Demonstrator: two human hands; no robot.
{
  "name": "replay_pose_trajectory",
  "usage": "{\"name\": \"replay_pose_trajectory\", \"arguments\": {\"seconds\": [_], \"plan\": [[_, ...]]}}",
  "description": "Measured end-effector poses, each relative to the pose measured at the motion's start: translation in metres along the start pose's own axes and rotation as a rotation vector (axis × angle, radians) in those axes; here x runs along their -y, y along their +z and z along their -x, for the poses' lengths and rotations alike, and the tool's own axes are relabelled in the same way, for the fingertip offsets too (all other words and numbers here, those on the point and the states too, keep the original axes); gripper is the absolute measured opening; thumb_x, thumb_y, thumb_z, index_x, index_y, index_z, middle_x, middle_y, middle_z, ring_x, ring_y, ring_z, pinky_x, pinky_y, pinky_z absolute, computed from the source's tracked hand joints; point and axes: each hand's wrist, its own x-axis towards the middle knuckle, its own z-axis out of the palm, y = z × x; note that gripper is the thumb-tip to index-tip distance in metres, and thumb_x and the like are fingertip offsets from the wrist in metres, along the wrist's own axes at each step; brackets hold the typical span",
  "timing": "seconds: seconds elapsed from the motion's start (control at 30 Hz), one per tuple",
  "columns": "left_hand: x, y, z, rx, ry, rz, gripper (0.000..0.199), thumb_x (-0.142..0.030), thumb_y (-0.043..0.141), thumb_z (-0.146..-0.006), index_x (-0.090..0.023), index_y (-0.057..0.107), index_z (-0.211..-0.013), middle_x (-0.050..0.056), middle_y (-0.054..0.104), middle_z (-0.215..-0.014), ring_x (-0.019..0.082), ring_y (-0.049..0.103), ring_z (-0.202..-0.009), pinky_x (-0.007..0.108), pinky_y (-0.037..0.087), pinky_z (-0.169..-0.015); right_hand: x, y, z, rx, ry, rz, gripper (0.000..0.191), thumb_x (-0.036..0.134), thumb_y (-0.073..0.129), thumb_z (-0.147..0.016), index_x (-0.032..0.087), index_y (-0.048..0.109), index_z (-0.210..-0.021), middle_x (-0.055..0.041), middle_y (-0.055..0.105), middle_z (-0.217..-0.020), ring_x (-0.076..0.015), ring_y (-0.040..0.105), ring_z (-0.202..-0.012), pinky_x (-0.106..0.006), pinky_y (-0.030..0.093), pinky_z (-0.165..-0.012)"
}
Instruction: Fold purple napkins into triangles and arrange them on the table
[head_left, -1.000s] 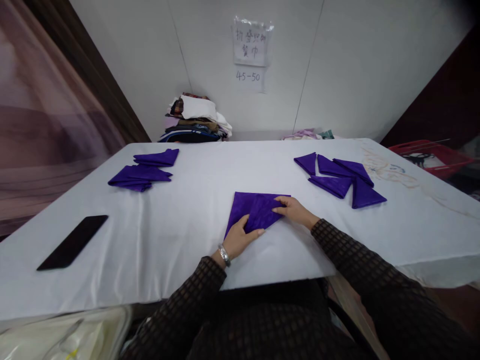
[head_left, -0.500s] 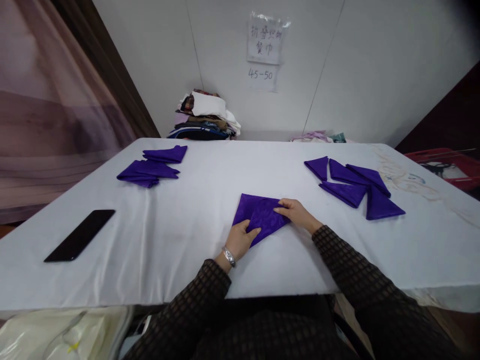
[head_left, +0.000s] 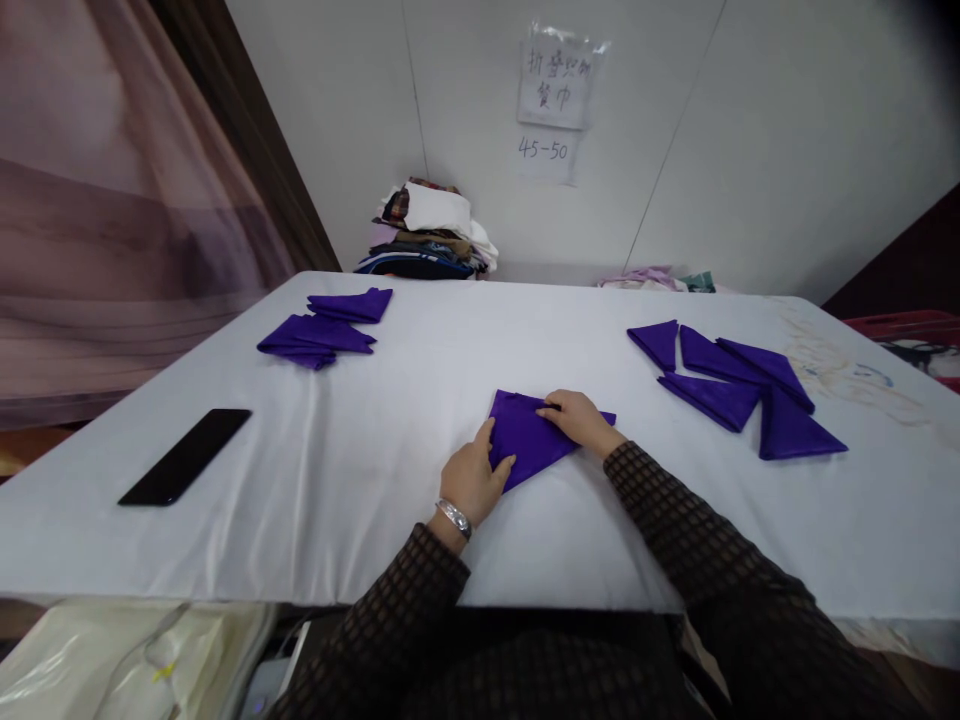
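Observation:
A folded purple cloth napkin (head_left: 529,445) lies on the white-covered table in front of me. My left hand (head_left: 474,478), with a silver bracelet at the wrist, grips its lower left edge, thumb on top of the cloth. At the napkin's upper edge, my right hand (head_left: 577,418) pinches a fold between thumb and fingers. A corner of the cloth sticks out beyond the right hand. The undersides of both hands are hidden.
Folded purple napkins (head_left: 709,400) lie in a group at the right, and more purple napkins (head_left: 319,335) at the far left. A black phone-like slab (head_left: 187,457) rests on the left of the table (head_left: 375,400). Stacked clothes (head_left: 431,235) stand behind the far edge.
My right hand has shifted slightly left along the napkin's upper edge, and a fold now shows there. The left hand remains at the left edge. The view has turned a little left.

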Motion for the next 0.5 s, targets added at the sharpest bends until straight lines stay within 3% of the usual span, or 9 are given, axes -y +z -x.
{"name": "replay_pose_trajectory", "arguments": {"seconds": [0.2,0.5], "plan": [[0.001,-0.004,0.001,0.021,-0.031,-0.029,0.059,-0.040,0.055,-0.081,-0.022,0.036,-0.135,0.005,0.067,-0.097,0.020,0.063,-0.083,0.029,0.044,-0.069,0.001,0.017,-0.003,-0.041,0.071,0.118,0.015,0.031,0.057,-0.084,0.018,0.064,-0.083,-0.0044,0.065,-0.083,-0.0172,0.056,-0.079,-0.026,0.035,-0.068],[0.010,-0.005,0.013,-0.008,-0.016,0.045,0.055,-0.040,0.054,-0.081,-0.021,0.041,-0.131,0.003,0.066,-0.086,0.018,0.062,-0.073,0.028,0.045,-0.062,0.000,0.024,-0.005,-0.101,0.075,0.160,0.016,0.034,0.057,-0.084,0.019,0.064,-0.082,-0.0039,0.066,-0.083,-0.0183,0.057,-0.080,-0.026,0.035,-0.067]]}}
